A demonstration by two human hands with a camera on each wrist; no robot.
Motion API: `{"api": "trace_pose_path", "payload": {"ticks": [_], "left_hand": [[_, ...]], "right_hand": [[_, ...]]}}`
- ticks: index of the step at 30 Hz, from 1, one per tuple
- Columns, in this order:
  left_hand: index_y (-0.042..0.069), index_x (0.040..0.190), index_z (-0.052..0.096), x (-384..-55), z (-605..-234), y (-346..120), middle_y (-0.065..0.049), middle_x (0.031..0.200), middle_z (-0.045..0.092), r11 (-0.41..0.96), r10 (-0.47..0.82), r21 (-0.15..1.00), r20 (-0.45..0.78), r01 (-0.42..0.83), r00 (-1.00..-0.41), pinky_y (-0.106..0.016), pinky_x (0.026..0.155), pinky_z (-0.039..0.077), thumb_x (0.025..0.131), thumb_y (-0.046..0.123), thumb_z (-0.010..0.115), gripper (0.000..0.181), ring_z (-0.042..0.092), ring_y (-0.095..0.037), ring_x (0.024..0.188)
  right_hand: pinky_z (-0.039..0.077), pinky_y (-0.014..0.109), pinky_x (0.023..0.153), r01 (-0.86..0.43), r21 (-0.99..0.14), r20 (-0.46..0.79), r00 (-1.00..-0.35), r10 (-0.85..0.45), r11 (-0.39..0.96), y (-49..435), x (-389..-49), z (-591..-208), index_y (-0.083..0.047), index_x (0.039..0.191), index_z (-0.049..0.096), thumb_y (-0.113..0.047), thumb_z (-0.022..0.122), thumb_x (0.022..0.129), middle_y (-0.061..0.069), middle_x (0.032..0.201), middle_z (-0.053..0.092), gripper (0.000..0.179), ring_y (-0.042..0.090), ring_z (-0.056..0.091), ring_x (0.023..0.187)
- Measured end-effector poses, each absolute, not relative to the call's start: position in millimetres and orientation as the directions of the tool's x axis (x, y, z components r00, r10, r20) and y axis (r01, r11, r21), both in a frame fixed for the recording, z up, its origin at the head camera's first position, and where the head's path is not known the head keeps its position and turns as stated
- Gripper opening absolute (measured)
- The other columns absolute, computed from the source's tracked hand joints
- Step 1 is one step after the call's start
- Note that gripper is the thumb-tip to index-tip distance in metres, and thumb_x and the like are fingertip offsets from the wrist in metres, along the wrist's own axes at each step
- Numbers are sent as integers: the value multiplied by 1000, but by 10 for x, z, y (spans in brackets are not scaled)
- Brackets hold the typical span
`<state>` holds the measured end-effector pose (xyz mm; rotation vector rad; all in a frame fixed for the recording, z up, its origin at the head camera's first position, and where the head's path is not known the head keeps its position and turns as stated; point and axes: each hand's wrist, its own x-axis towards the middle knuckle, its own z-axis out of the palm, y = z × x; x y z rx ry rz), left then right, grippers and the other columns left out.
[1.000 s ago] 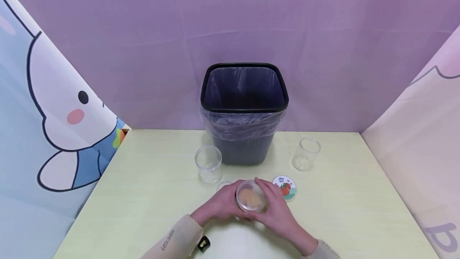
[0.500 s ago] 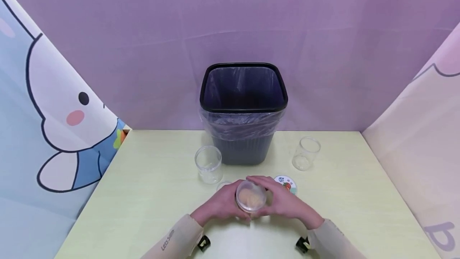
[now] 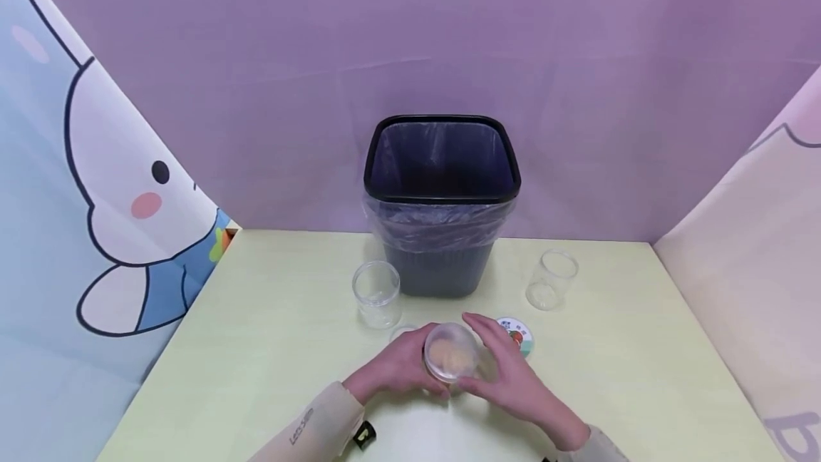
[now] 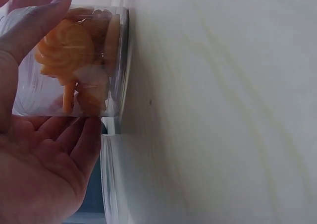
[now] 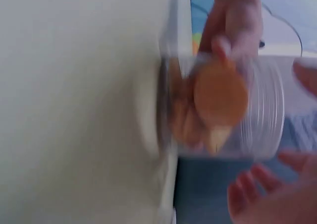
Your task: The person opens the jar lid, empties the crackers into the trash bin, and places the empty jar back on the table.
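A clear jar [image 3: 450,353] with a translucent top stands upright at the front middle of the table, holding orange and tan pieces [image 4: 69,50], one shaped like a swirl on a stick. My left hand [image 3: 404,362] grips its side, thumb on one side and fingers on the other. Spread around the ribbed upper end of the jar is my right hand [image 3: 507,376]; in the right wrist view its fingers [image 5: 262,179] stand apart from the jar. Behind the right hand lies a round lid [image 3: 518,334] with a tomato picture, partly covered.
A black-rimmed bin [image 3: 442,248] with a clear liner stands at the back. One open clear jar [image 3: 376,294] is at its front left, another clear jar [image 3: 551,280] at its right. A clear round thing [image 3: 403,331] shows partly behind the left hand.
My right hand has turned around the jar's top, first across it, then back, and its fingers have spread. The left hand stays on the jar. The view has shifted slightly.
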<state>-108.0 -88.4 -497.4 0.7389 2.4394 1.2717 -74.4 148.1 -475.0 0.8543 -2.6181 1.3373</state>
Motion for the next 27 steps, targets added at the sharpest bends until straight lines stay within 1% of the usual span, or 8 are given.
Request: {"api": "trace_pose_path", "payload": {"ticks": [3, 5, 9, 13, 17, 22, 24, 27], "left_hand": [[21, 137, 53, -1069, -4980, -877, 12, 118, 63, 481, 558, 826, -30, 294, -829, -33, 98, 46, 56, 33, 98, 94, 58, -7, 108], [21, 138, 53, -1062, -4984, -870, 11, 119, 63, 484, 552, 826, -34, 287, -833, -34, 99, 46, 57, 36, 98, 94, 58, -8, 109], [23, 140, 51, -1060, -4983, -862, 10, 123, 62, 497, 546, 820, -41, 285, -836, -35, 101, 45, 58, 40, 96, 95, 57, -10, 113], [24, 141, 50, -1068, -4975, -861, 9, 126, 61, 503, 555, 813, -44, 293, -830, -36, 102, 44, 60, 46, 94, 96, 56, -10, 115], [24, 142, 49, -1069, -4974, -872, 9, 128, 61, 510, 551, 808, -45, 293, -834, -37, 102, 44, 60, 52, 92, 97, 56, -11, 117], [21, 142, 49, -1078, -4972, -873, 6, 129, 61, 502, 556, 810, -32, 304, -831, -38, 103, 44, 63, 49, 92, 94, 55, -13, 118], [21, 142, 49, -1081, -4969, -872, 5, 130, 61, 504, 556, 808, -33, 306, -831, -37, 103, 44, 64, 49, 92, 94, 55, -13, 118], [21, 142, 49, -1083, -4967, -869, 5, 129, 61, 503, 555, 809, -32, 305, -831, -38, 103, 44, 63, 48, 92, 94, 56, -13, 118]], "right_hand": [[39, 59, 102, -440, -725, 299, -894, -332, 531, 1398, -630, -4757, -18, 150, 43, -46, 84, 76, 1, 148, 43, 89, 27, 41, 134], [40, 57, 102, -403, -730, 292, -914, -282, 552, 1342, -579, -4761, -14, 148, 46, -46, 86, 74, 3, 146, 45, 90, 27, 42, 133], [39, 55, 106, -357, -749, 266, -934, -240, 558, 1238, -526, -4762, -7, 146, 48, -43, 88, 72, 7, 147, 47, 92, 28, 42, 134], [36, 54, 109, -329, -772, 245, -944, -222, 545, 1165, -520, -4764, -6, 147, 47, -46, 89, 69, 9, 149, 47, 97, 28, 41, 137], [36, 52, 109, -318, -785, 235, -947, -219, 531, 1116, -548, -4772, -7, 147, 47, -45, 92, 65, 8, 150, 45, 101, 27, 41, 137], [42, 50, 105, -395, -742, 295, -918, -265, 541, 1117, -631, -4794, -4, 143, 51, -37, 94, 64, 8, 146, 49, 96, 27, 47, 133], [43, 50, 104, -425, -730, 306, -903, -300, 535, 1147, -679, -4800, -6, 143, 52, -37, 94, 64, 6, 145, 50, 94, 26, 48, 132], [43, 51, 103, -445, -739, 284, -887, -366, 506, 1219, -751, -4802, -13, 144, 52, -40, 93, 65, 0, 146, 50, 94, 23, 48, 132]]}}
